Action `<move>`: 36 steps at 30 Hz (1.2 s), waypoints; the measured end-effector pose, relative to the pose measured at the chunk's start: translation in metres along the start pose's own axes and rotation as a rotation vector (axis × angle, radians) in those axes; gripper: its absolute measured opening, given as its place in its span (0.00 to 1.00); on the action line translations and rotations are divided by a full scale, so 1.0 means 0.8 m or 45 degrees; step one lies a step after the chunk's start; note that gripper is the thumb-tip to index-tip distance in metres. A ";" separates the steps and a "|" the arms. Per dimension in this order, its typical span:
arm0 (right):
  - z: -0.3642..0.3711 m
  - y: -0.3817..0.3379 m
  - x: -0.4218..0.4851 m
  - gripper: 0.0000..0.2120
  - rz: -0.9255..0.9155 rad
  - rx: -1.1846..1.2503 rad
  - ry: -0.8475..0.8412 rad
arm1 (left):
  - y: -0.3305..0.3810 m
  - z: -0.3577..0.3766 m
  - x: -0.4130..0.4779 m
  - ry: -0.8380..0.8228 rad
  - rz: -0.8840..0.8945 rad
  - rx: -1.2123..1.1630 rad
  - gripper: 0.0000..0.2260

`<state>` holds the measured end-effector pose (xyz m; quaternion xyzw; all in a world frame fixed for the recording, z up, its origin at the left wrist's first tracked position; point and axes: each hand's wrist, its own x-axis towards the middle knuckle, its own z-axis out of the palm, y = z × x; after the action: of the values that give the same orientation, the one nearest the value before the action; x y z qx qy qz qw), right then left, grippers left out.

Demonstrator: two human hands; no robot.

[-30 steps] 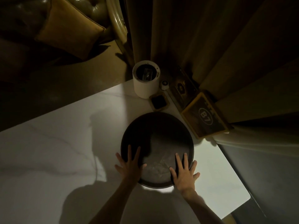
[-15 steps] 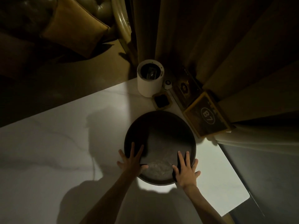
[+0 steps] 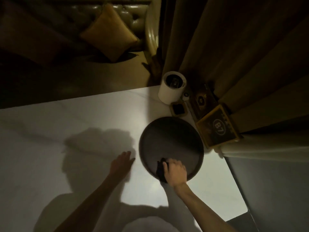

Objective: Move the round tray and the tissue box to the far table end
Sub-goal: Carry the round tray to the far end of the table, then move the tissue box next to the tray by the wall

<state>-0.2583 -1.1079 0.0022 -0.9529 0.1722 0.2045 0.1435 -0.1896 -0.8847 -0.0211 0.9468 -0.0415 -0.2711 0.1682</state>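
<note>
On tray point(image 3: 170, 139) near rim, right hand point(image 3: 175, 171) clenched; left hand point(image 3: 122, 163) released, flat.

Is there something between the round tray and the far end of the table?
Yes. The far end is crowded: a small square dish lies just beyond the round tray, a white cylinder stands behind it, and a yellow B7 sign sits beside the rim. The right hand holds the near rim.

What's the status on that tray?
Right hand gripping round tray near rim. Left hand open, off tray. B7 sign crowds far side.
</note>
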 end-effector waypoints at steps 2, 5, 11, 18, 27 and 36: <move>-0.002 -0.057 -0.019 0.16 -0.190 -0.048 0.066 | -0.036 -0.024 -0.048 0.296 0.000 -0.040 0.33; 0.007 -0.153 -0.065 0.20 -0.487 -0.006 0.123 | -0.114 -0.042 -0.124 0.403 -0.189 -0.141 0.23; 0.077 -0.320 -0.183 0.28 -0.733 0.135 -0.147 | -0.300 -0.022 -0.299 0.653 -0.563 -0.410 0.07; 0.210 -0.448 -0.302 0.16 -0.722 0.239 -0.971 | -0.481 -0.003 -0.470 0.704 -0.887 -0.615 0.08; 0.285 -0.578 -0.394 0.17 -0.702 0.255 -0.867 | -0.621 0.007 -0.545 0.470 -0.854 -0.537 0.09; 0.310 -0.624 -0.390 0.26 -0.597 0.206 -0.753 | -0.688 0.008 -0.509 0.170 -0.863 -0.564 0.22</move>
<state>-0.4171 -0.4897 0.0236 -0.8518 -0.0835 0.4181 0.3045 -0.5462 -0.2999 -0.0108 0.8632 0.3433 -0.2516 0.2715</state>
